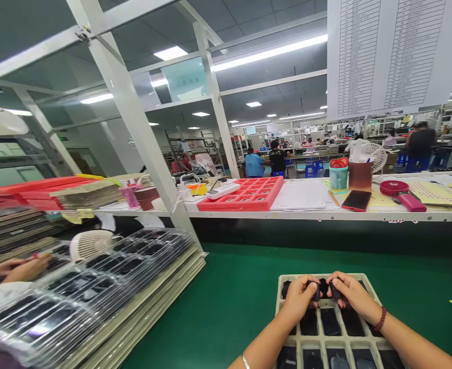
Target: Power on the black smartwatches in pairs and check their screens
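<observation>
Green tabletop (226, 307) under tray (335, 342) (workshop (295, 159) behind)

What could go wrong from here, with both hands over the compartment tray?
The black piece might slip from the right grip and strike the dark items in the cream compartment tray below. The phone lies near the shelf's front edge; a knock might send it down.

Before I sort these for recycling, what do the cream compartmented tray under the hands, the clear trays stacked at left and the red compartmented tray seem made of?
Cream compartmented tray: probably moulded plastic, matte, given its smooth, rounded dividers.
Clear stacked trays: likely thin, glossy plastic, see-through with bright streaks.
Red compartmented tray: perhaps matte foam, from its thick, blocky walls; rigid plastic possible.
</observation>
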Demonstrator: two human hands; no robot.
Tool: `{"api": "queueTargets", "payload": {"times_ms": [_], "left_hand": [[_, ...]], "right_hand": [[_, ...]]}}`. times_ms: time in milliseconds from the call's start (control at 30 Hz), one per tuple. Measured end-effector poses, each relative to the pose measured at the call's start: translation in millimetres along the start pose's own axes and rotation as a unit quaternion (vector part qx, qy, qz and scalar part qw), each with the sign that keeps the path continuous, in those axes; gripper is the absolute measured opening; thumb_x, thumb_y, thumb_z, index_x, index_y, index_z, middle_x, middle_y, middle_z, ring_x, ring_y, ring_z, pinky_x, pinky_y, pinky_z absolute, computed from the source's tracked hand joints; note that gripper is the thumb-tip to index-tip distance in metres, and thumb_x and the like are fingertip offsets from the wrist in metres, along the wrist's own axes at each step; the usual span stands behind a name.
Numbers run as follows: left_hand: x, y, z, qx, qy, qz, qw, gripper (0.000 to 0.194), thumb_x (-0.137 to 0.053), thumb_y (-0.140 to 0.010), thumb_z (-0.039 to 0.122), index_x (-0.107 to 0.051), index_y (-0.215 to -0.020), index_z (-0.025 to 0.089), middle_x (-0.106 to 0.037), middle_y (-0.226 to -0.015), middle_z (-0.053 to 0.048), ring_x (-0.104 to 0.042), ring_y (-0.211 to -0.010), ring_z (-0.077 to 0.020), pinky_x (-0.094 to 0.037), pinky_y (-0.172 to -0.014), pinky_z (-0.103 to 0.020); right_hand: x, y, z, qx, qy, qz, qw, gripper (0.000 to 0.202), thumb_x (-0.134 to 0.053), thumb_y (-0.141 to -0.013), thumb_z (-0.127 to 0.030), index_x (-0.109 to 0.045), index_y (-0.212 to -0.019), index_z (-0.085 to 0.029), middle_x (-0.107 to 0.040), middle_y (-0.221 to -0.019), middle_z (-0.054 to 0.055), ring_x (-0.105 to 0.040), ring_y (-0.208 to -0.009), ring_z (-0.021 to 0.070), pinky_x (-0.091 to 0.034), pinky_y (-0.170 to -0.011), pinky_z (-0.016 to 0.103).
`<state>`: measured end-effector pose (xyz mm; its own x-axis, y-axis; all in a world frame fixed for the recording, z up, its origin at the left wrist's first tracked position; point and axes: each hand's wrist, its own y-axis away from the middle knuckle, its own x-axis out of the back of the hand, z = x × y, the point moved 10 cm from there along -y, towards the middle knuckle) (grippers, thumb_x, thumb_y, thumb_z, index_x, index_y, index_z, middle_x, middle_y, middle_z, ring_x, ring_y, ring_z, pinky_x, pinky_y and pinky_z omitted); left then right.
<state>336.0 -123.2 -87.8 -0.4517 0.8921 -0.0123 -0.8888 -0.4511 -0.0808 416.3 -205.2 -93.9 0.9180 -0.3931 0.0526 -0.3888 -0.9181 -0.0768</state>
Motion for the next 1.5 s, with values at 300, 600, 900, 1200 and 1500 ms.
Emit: {"api": "queueTargets", "payload": {"times_ms": [300,600,900,1200,1500], "left_hand": [[10.0,-5,-19,-0.027,-0.042,0.042,0.998,0.030,-0.061,-0.064,0.012,-0.058,-0.094,0.015,-0.060,-0.077,-0.002,-0.056,-0.069,-0.0136,-0.045,-0.061,-0.024],[13.2,-8,-26,0.009,-0.057,0.044,0.997,0.042,-0.041,-0.069,0.006,-0.054,-0.107,0.019,-0.061,-0.085,-0.001,-0.055,-0.056,-0.0076,-0.041,-0.053,-0.019],[8.8,-5,-3,-0.034,-0.052,0.024,0.998,0.041,-0.054,-0.065,0.005,-0.053,-0.104,0.017,-0.061,-0.083,-0.001,-0.056,-0.072,-0.0114,-0.045,-0.066,-0.022],[8.3,-2,-6,0.033,-0.013,0.019,0.999,0.038,-0.039,-0.085,0.044,-0.059,-0.095,0.014,-0.061,-0.068,-0.002,-0.052,-0.051,-0.0103,-0.043,-0.048,-0.022],[4.3,-3,-7,0.025,-0.031,-0.001,0.999,0.034,-0.044,-0.083,0.035,-0.058,-0.104,0.012,-0.065,-0.084,-0.008,-0.059,-0.056,-0.0123,-0.041,-0.048,-0.021]], "right_hand": [[6,-5,22,0.026,0.007,-0.022,0.999,0.032,-0.055,-0.074,-0.027,-0.058,-0.106,-0.031,-0.061,-0.102,0.011,-0.062,-0.075,0.0272,-0.050,-0.061,0.038],[3,-2,15,0.008,0.044,-0.038,0.998,0.025,-0.055,-0.079,-0.037,-0.056,-0.101,-0.025,-0.062,-0.084,0.004,-0.053,-0.054,0.0150,-0.044,-0.049,0.028],[-5,1,-1,0.015,-0.003,-0.055,0.998,0.041,-0.052,-0.074,-0.017,-0.048,-0.115,-0.020,-0.060,-0.105,0.007,-0.062,-0.072,0.0152,-0.047,-0.058,0.026],[3,0,3,-0.022,-0.047,-0.025,0.998,0.036,-0.042,-0.085,-0.044,-0.057,-0.104,-0.017,-0.065,-0.090,0.007,-0.061,-0.061,0.0157,-0.047,-0.054,0.029],[1,0,-1,-0.011,-0.029,-0.028,0.999,0.031,-0.049,-0.083,-0.040,-0.056,-0.103,-0.016,-0.065,-0.086,0.006,-0.058,-0.054,0.0122,-0.046,-0.049,0.026]]}}
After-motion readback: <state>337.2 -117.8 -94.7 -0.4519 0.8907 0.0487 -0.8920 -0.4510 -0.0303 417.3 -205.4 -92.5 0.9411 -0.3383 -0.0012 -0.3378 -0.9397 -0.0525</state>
